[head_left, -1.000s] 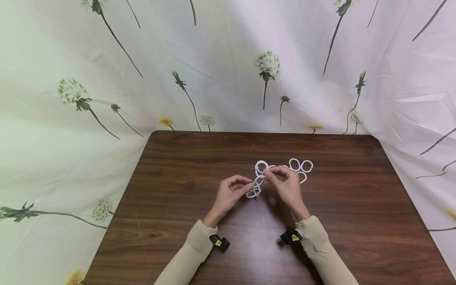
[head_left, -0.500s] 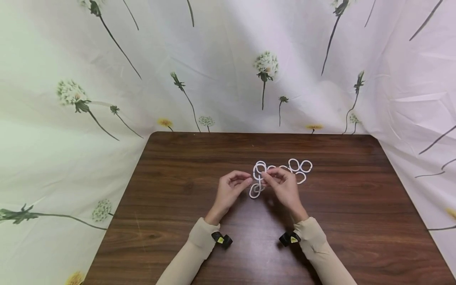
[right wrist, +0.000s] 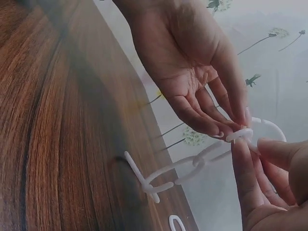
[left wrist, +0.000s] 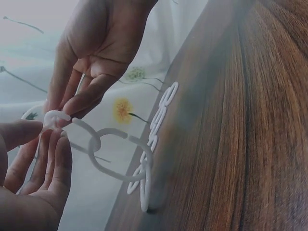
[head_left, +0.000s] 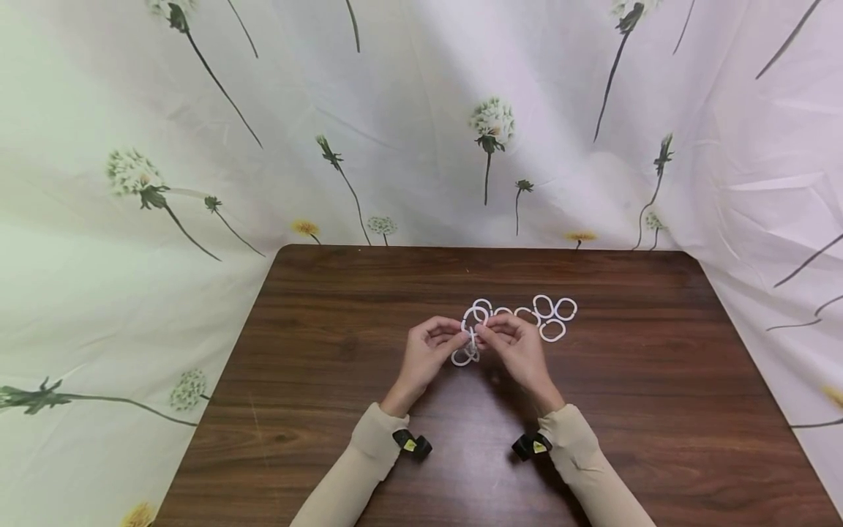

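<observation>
White plastic chain links with a gap in each ring are between both hands. The left hand (head_left: 424, 355) pinches a link near its fingertips, from the left. Opposite it, the right hand (head_left: 520, 355) pinches a white link (head_left: 474, 313) between thumb and fingers, and the fingertips of both hands nearly meet. Below them hangs a short joined chain (head_left: 461, 359); one of its links (left wrist: 120, 175) shows its gap in the left wrist view. In the right wrist view the hanging links (right wrist: 197, 161) are hooked together. Fingers partly hide where the held links meet.
More white links (head_left: 553, 331) lie on the dark wooden table (head_left: 316, 366), behind and right of the hands. A floral cloth (head_left: 408, 146) hangs at the table's far edge. A black wrist camera (head_left: 413, 444) sits at each sleeve.
Half a second ago the left fingertips were apart from the links; now they pinch one. The right hand has moved slightly left with its link, and the hanging chain has swung.
</observation>
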The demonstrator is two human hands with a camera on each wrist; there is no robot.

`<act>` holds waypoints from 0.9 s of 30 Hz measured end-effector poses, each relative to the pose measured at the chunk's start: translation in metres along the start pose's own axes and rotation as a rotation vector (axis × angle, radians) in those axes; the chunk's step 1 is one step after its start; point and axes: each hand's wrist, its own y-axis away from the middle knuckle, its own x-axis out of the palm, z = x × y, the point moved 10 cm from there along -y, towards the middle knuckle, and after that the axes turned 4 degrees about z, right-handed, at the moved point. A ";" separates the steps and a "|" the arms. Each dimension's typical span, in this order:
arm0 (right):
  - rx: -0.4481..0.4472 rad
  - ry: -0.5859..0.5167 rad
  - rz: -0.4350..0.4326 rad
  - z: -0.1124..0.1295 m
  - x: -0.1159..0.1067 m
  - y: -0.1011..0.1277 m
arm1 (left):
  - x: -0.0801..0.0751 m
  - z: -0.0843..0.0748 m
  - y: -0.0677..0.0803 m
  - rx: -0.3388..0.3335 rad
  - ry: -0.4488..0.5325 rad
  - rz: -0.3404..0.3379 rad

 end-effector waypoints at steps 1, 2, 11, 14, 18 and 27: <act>0.003 0.004 -0.001 -0.001 0.000 0.000 | 0.000 0.000 0.000 0.002 0.000 -0.001; 0.008 0.012 0.000 -0.001 0.000 0.000 | 0.000 -0.001 0.000 0.006 0.001 -0.001; 0.021 0.080 0.021 -0.002 -0.005 0.001 | -0.003 -0.002 -0.002 0.019 -0.002 -0.016; 0.011 0.111 0.011 0.001 -0.011 0.001 | -0.003 -0.002 -0.003 0.017 0.005 -0.020; 0.005 0.166 -0.006 0.001 -0.023 0.001 | -0.003 -0.003 -0.003 0.013 0.022 -0.012; 0.023 0.272 -0.039 -0.007 -0.049 0.004 | -0.006 -0.001 -0.002 -0.013 0.075 -0.019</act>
